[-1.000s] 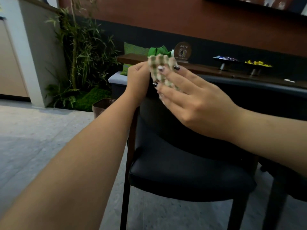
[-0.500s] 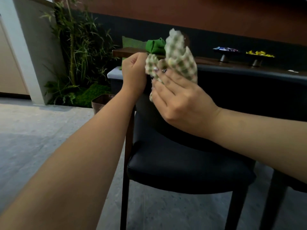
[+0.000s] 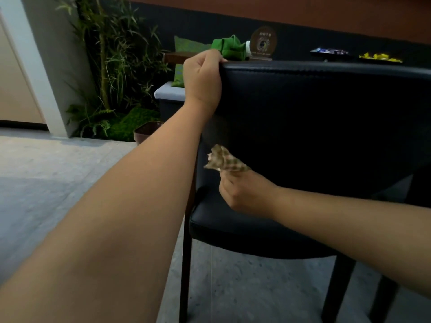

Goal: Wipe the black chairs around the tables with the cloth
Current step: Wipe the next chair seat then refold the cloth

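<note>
1. Your left hand (image 3: 202,78) grips the top left corner of the black chair (image 3: 314,127), fingers curled over the edge of the backrest and steadying it.
2. Your right hand (image 3: 242,192) sits low in front of the backrest, just above the seat, with its fingers bunched round the checked cloth (image 3: 225,160). The cloth pokes up and to the left out of that grip as a crumpled wad.
3. The relation that matters: the backrest face lies directly beyond and above the cloth, and its long axis runs left to right, from your left hand towards the right edge of the view. The cloth is near the lower left of that face; whether it touches the leather you cannot tell.
4. Your right hand is clearly the nearer one for wiping, since the left is busy holding.
5. In my judgement, the next stroke wants the wad flattened against the leather and drawn rightward along the backrest, then down onto the seat below.
</note>
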The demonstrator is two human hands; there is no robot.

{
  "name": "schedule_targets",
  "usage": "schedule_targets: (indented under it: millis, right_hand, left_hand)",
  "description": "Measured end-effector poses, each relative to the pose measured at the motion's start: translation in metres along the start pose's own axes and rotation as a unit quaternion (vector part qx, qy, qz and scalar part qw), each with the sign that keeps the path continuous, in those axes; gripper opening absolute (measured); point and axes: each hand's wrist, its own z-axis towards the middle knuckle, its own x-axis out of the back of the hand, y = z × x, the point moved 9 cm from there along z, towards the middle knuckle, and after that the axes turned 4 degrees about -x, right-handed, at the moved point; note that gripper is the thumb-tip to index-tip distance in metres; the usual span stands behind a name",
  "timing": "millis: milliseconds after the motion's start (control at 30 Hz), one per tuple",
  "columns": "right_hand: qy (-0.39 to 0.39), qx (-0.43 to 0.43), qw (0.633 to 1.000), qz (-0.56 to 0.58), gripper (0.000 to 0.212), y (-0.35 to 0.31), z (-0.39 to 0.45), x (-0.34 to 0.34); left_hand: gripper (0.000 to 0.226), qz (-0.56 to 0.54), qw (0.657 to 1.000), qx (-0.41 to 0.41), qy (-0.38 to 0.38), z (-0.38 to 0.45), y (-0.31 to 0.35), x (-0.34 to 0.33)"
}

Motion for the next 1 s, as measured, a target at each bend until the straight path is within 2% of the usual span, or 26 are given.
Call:
schedule_targets:
  millis: [67, 133, 233, 333, 400, 467, 567, 633, 767, 1000]
  right_hand:
    - [-0.037, -0.023, 0.998, 0.034, 0.035, 0.001, -0.001, 0.006]
    - [-0.014, -0.125, 0.986, 0.112, 0.040, 0.027, -0.006, 0.032]
    - [0.157, -0.245, 0.945, 0.147, 0.029, 0.083, -0.038, 0.101]
    - [0.251, -0.271, 0.921, 0.129, 0.029, 0.126, -0.071, 0.147]
    - [0.245, -0.271, 0.927, 0.090, 0.028, 0.138, -0.082, 0.149]
    - [0.189, -0.285, 0.939, 0.041, 0.029, 0.145, -0.087, 0.132]
    - [0.134, -0.313, 0.940, -0.016, 0.042, 0.149, -0.088, 0.104]
    - [0.158, -0.334, 0.929, -0.023, 0.043, 0.151, -0.088, 0.098]
    - [0.212, -0.328, 0.919, -0.061, 0.029, 0.150, -0.084, 0.101]
    - [0.212, -0.264, 0.938, -0.074, 0.028, 0.121, -0.061, 0.087]
  left_hand:
    - [0.030, 0.003, 1.000, 0.000, 0.009, 0.002, 0.000, 0.001]
    - [0.031, 0.009, 1.000, -0.002, 0.005, 0.003, 0.002, -0.001]
    - [0.029, 0.013, 1.000, -0.010, 0.002, -0.001, 0.005, -0.002]
    - [0.021, 0.012, 1.000, -0.005, -0.005, -0.003, 0.009, -0.004]
    - [0.027, 0.001, 1.000, 0.008, -0.007, -0.003, 0.007, -0.005]
    - [0.037, 0.004, 1.000, 0.015, 0.002, -0.003, 0.003, -0.003]
    - [0.026, -0.002, 1.000, 0.015, 0.003, -0.004, -0.001, -0.003]
    - [0.017, -0.014, 1.000, 0.013, 0.004, -0.004, -0.002, -0.002]
    - [0.019, -0.004, 1.000, 0.006, 0.004, -0.005, 0.000, -0.002]
    - [0.034, -0.001, 1.000, 0.008, 0.024, -0.004, 0.001, 0.001]
